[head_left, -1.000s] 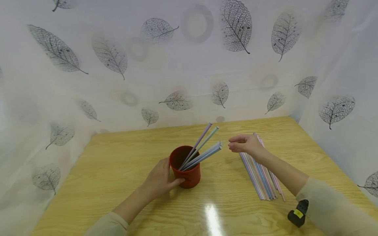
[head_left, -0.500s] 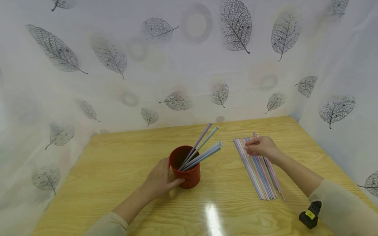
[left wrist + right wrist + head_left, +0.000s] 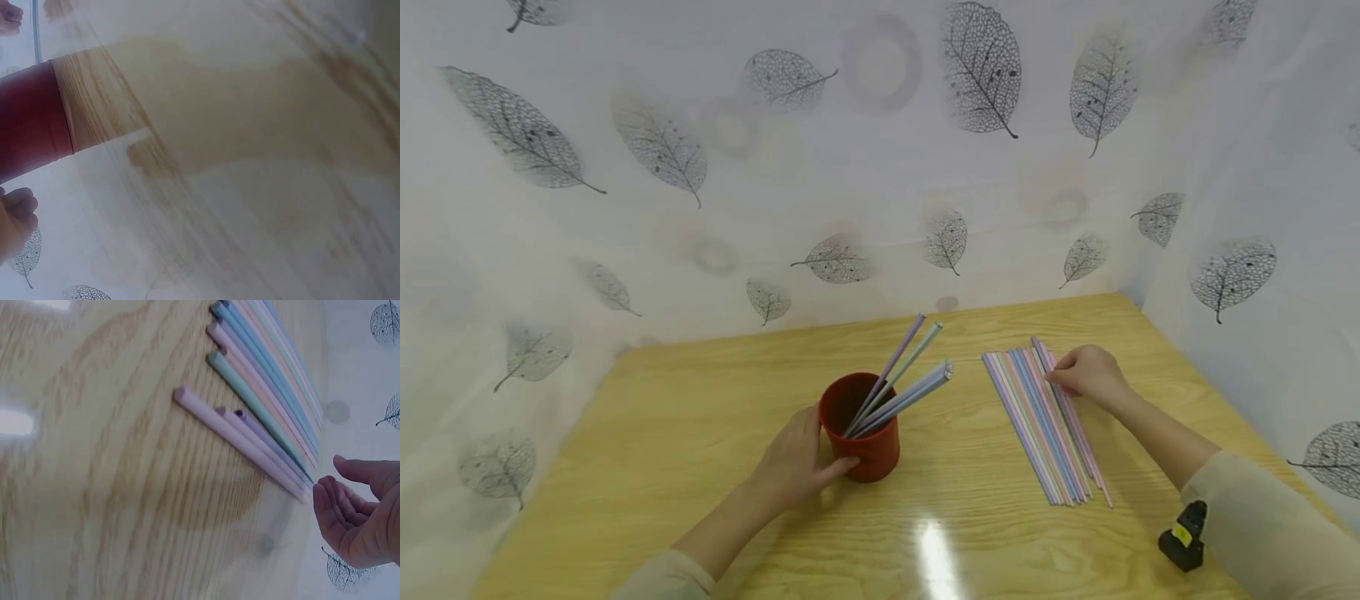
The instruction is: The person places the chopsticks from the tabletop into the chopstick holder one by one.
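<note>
In the head view a red cup (image 3: pixel 880 460) stands on the table, with several pastel straws (image 3: pixel 912 390) leaning out over its right side. My left hand (image 3: pixel 792 464) holds the cup from the left, thumb across its front. The left wrist view shows part of the red cup (image 3: pixel 31 119) and a few fingers. To the right, a row of pastel straws (image 3: pixel 1033 425) lies side by side. Over the far right part of that row is my right hand (image 3: pixel 1090 375), fingers bent. The right wrist view shows thumb and fingertips apart near the straw ends, with no straw between them.
Wood-grain table (image 3: pixel 700 400) lies under everything. A pale curtain (image 3: pixel 880 192) with leaf prints closes off the back and sides. Near the right sleeve is a black device (image 3: pixel 1183 536) with a yellow label.
My right hand has moved right, from beside the cup's straws to the right part of the straw row. The left hand stays on the cup. The head view has shifted slightly.
</note>
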